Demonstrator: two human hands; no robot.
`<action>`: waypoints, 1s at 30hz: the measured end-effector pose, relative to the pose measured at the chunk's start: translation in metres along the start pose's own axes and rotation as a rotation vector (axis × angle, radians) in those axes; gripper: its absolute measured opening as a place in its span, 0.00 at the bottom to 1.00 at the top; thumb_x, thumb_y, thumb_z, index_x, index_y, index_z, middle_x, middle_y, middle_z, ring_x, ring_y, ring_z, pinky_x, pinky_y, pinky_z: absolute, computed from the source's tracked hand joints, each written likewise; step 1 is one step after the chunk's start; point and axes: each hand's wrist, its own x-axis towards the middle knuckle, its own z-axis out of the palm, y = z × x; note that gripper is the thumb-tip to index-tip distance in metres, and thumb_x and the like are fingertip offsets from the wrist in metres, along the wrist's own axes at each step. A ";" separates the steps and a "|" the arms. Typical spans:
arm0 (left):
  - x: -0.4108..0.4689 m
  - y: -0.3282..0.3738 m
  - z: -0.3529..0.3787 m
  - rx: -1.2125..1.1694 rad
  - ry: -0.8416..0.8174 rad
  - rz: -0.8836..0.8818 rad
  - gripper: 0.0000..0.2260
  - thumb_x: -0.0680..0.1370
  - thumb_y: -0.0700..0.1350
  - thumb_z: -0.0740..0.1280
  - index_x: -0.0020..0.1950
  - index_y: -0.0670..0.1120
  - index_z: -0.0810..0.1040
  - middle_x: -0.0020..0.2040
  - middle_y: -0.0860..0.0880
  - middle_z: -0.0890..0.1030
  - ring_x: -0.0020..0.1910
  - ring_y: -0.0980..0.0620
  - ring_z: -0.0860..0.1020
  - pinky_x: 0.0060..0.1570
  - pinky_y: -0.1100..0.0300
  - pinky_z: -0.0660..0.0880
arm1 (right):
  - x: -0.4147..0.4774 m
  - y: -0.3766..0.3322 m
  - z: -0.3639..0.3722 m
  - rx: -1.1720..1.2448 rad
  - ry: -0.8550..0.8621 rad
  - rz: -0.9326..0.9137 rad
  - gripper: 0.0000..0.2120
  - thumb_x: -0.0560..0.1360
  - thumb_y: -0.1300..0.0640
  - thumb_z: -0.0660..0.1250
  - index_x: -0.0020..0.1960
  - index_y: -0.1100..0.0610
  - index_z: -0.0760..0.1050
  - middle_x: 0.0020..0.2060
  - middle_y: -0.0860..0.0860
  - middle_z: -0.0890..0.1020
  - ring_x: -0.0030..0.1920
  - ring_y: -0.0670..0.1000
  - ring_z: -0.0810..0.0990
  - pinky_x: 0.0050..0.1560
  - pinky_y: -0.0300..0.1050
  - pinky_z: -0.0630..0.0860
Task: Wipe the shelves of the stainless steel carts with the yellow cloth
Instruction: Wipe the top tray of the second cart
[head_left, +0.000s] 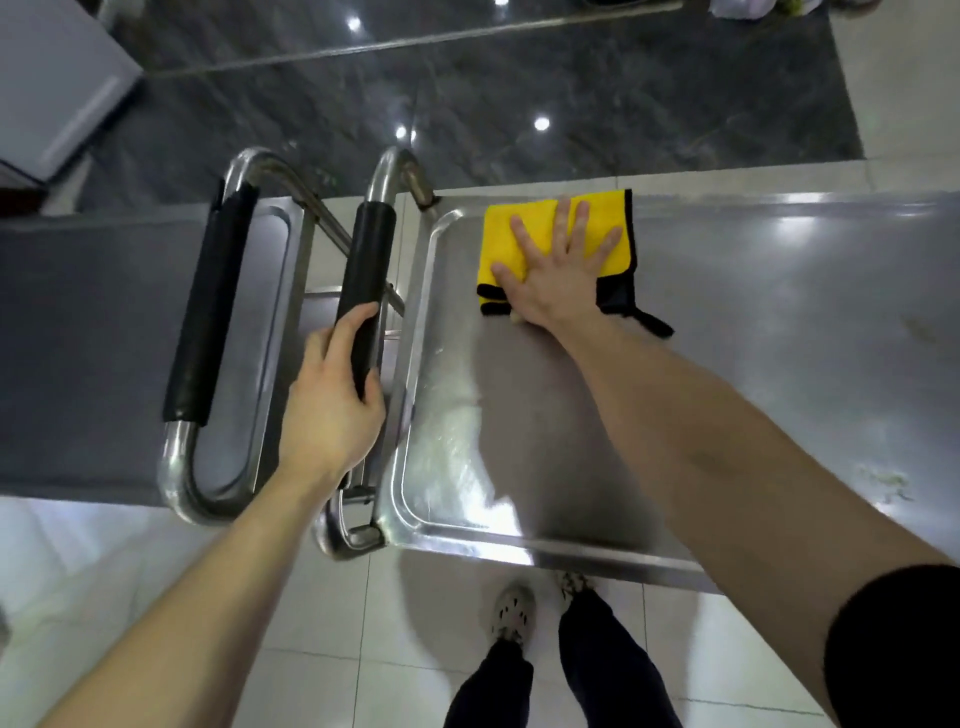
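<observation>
Two steel carts stand end to end on the floor (311, 623), which has pale tiles near and dark stone far. The right shelf (727, 364) is a shiny tray with a raised rim and rounded corners. A folded yellow cloth (501, 236) with black edging lies flat in its far left corner, just beside the rim. Pale specks (889, 483) lie on its near right part. The left shelf (104, 338) is duller grey. The left handle (208, 312) and right handle (366, 260), both black-padded, stand between the shelves. Two shoes (514, 613) stand on the near tiles.
</observation>
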 end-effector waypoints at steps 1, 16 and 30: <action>0.000 0.000 0.000 -0.003 0.006 0.001 0.33 0.82 0.42 0.68 0.81 0.67 0.61 0.70 0.53 0.73 0.50 0.61 0.76 0.57 0.53 0.79 | 0.002 -0.022 0.004 -0.018 -0.011 -0.036 0.38 0.80 0.23 0.43 0.87 0.36 0.48 0.86 0.62 0.41 0.85 0.67 0.36 0.74 0.84 0.39; 0.008 -0.001 -0.003 -0.054 -0.006 0.020 0.31 0.82 0.41 0.66 0.80 0.64 0.64 0.67 0.44 0.75 0.61 0.38 0.80 0.62 0.38 0.80 | -0.220 -0.120 0.061 0.012 0.019 -0.244 0.32 0.86 0.31 0.45 0.87 0.40 0.50 0.87 0.60 0.45 0.86 0.65 0.39 0.76 0.82 0.43; 0.008 -0.004 -0.010 0.018 -0.043 0.061 0.30 0.83 0.45 0.66 0.80 0.67 0.61 0.69 0.45 0.75 0.62 0.38 0.80 0.64 0.35 0.79 | -0.319 0.031 0.016 -0.015 -0.148 -0.020 0.30 0.87 0.34 0.52 0.86 0.34 0.48 0.88 0.48 0.42 0.86 0.53 0.37 0.81 0.71 0.40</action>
